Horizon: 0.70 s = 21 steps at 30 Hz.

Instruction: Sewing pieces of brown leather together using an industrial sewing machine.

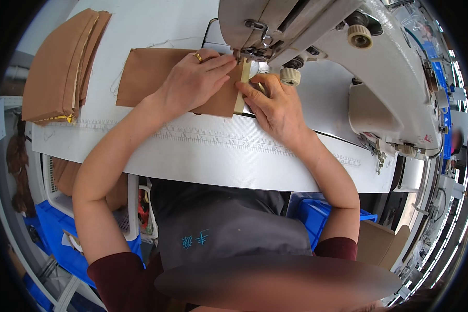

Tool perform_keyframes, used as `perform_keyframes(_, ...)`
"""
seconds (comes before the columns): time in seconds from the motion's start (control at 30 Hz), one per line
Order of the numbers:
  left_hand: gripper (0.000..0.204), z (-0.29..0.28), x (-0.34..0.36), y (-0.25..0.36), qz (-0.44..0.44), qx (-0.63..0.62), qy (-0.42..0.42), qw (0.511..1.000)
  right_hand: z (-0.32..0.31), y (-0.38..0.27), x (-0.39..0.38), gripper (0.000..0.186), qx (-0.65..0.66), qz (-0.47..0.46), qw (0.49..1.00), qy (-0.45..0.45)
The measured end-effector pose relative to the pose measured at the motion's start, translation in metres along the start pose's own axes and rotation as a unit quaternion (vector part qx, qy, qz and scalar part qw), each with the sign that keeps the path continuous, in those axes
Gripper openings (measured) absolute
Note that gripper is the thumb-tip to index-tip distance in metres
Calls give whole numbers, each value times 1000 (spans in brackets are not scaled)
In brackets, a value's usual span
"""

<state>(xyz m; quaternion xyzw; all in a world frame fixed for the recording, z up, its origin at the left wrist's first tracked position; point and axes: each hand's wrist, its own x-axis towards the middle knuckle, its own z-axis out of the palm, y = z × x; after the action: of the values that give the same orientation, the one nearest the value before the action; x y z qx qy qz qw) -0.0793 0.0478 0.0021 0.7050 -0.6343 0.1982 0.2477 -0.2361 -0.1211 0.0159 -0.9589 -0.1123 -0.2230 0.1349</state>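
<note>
Dark apron [229,216]: it was the nearest thing, below the edge of the white surface [203,169].
Baskets: under the surface there was a white basket [133,208] with brown pieces on the left, and a blue crate [317,216] on the right.
Ruler strip [213,137]: it ran across the surface, between the person and the work.
Right grip [275,106]: it was narrow, with the fingers curled and the thumb tip on the strip's edge; a pale small thing showed between thumb and forefinger, but I could not tell if the strip was pinched.
Left grip [195,78]: it was spread rather flat and pressed from above, with fingertips beside the machine's foot, and did not clasp anything.
Brown panel [148,73]: it lay flat on the surface, under the left grip, its right edge near the needle area.
Pale yellow strip [238,106]: it lay along that right edge.
Sewing machine [317,34]: its head stood over the far end of the strip; the needle was hidden.
Curved brown pieces [57,67]: they were stacked at far left, apart from the panel.
Step in hand: it seemed to be guiding panel and strip together for a seam.
Next move: it probably called for even feeding, with both edges aligned and fingertips clear of the needle.
</note>
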Motion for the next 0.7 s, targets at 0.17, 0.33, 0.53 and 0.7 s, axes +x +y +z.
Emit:
perform_keyframes(0.17, 22, 8, 8, -12, -8, 7, 11, 1000, -4, -4, 0, 33, 50, -76, 996, -2)
perform_keyframes(0.33, 10, 17, 21, -27, -14, -10, 23, 1000, 2, 6, 4, 30, 44, -36, 998, 24)
perform_keyframes(0.53, 6, 21, 33, -40, -36, 19, 2, 999, 3, 10, 6, 25, 20, 28, 999, 6)
perform_keyframes(0.7, 6, 22, 34, -45, -28, 28, -26, 999, 3, 12, 6, 21, 36, 41, 998, 31)
